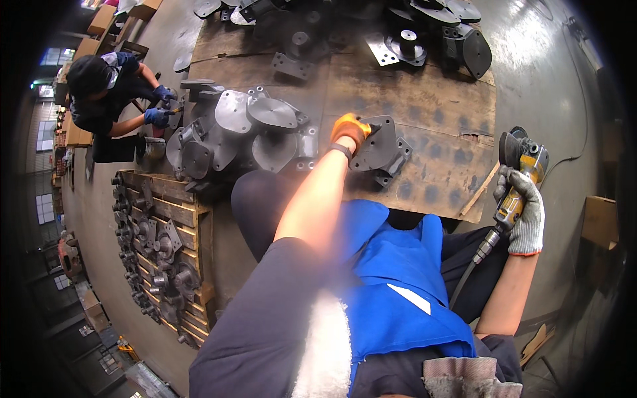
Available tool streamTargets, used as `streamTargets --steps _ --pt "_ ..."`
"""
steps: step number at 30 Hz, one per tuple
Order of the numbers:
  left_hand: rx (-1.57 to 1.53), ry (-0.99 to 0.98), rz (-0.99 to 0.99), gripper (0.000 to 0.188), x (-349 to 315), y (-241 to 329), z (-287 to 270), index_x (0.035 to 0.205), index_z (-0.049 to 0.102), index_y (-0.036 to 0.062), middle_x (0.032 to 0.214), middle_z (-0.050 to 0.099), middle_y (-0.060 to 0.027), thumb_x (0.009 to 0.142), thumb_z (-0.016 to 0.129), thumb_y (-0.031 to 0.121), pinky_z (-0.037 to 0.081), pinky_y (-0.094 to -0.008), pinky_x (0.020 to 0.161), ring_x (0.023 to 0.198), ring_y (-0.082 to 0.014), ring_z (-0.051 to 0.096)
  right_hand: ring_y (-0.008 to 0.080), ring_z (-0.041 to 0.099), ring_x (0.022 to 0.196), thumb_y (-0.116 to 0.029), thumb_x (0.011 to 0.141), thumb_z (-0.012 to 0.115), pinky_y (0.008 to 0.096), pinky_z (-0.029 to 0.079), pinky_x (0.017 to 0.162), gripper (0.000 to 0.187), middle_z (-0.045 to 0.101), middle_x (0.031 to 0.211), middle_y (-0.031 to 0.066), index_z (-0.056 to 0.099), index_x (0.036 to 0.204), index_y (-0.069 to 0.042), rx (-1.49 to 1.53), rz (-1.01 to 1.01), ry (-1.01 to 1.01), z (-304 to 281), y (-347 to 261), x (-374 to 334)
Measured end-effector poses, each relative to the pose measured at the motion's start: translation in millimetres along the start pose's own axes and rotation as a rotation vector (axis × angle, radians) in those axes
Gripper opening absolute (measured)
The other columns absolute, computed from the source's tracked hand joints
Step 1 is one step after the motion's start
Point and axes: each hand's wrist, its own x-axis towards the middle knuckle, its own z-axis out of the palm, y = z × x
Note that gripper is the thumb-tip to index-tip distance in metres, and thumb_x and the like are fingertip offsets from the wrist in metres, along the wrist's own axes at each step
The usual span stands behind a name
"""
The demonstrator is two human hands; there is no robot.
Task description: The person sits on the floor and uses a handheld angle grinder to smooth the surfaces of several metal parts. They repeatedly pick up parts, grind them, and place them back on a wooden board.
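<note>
My left hand point(352, 131), in an orange glove, is closed on the upper left edge of a dark metal bracket point(377, 149) with a rounded plate and a side flange with holes. The bracket rests on the wooden board point(431, 176) in front of me. In my right hand point(527, 212), gloved in grey and white, is a yellow pneumatic disc grinder point(531, 162). My fingers wrap round its body, away from the bracket, with the dark disc at its upper left. A hose runs down from the tool's lower end. Left of the bracket lies a pile of similar metal parts point(272, 113).
More metal parts point(405, 46) stand along the board's far edge. At the left, a wooden pallet point(206, 219) carries several dark castings point(166, 242). A co-worker point(99, 93) in blue gloves handles a part at the far left. A cardboard box point(600, 222) sits at the right.
</note>
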Motion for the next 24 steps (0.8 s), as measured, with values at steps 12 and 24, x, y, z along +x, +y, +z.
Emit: streamTargets --steps 12,24 --pt "0.323 0.138 0.210 0.048 38.4 0.0 -76.6 0.109 0.069 0.0048 0.115 0.066 -0.0221 0.075 0.070 0.038 0.051 -0.0401 0.093 0.109 -0.0370 0.063 0.0182 0.062 0.066 -0.008 0.087 0.064 0.0268 0.054 0.058 0.029 0.065 0.084 0.0114 0.059 0.110 0.009 -0.043 -0.023 0.018 -4.8 -2.5 2.4" --pt "0.420 0.564 -0.104 0.055 149.2 -71.5 -307.4 0.110 0.071 0.0116 0.122 0.065 -0.0146 0.076 0.067 0.054 0.049 -0.0415 0.096 0.116 -0.0311 0.061 0.0205 0.064 0.071 -0.004 0.086 0.065 0.0295 0.056 0.066 0.028 0.065 0.090 0.0144 0.056 0.109 0.010 0.060 -0.001 -0.059 5.8 0.4 3.5"
